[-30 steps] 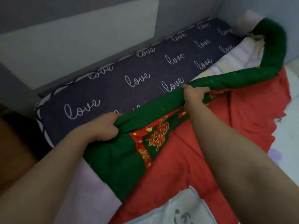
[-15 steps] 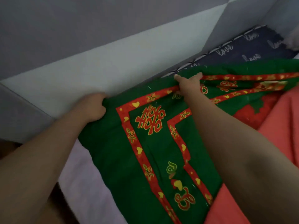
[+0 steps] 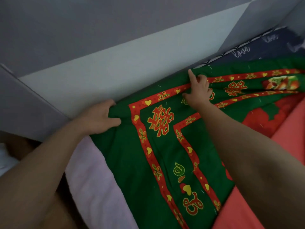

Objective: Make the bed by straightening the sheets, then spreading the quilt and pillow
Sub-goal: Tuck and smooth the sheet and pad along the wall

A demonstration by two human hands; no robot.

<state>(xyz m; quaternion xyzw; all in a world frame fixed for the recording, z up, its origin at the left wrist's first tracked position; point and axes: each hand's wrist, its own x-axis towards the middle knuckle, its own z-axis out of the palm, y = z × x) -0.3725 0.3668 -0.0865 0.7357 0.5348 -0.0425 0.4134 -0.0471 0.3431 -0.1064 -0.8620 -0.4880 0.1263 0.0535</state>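
Note:
A green quilt (image 3: 128, 162) with red patterned borders and a red underside lies spread toward the wall. My left hand (image 3: 100, 118) grips the quilt's far corner next to the wall. My right hand (image 3: 198, 91) pinches the quilt's far edge further right, fingers bunched in the fabric and one finger raised. A pale pink sheet (image 3: 92, 187) shows beneath the quilt at the lower left. A dark pillow or cushion with white "love" lettering (image 3: 264, 50) runs along the wall at the upper right, partly covered by the quilt.
A grey and white panelled wall (image 3: 115, 55) rises directly behind the bed edge. The quilt's coral-red underside (image 3: 288, 138) is folded over at the right. A dark gap at the bed's end (image 3: 19, 146) lies at the far left.
Both hands carried the quilt's edge over the dark "love" cushion to the wall, turning its green patterned face up. My right hand's grip has loosened slightly, with one finger raised.

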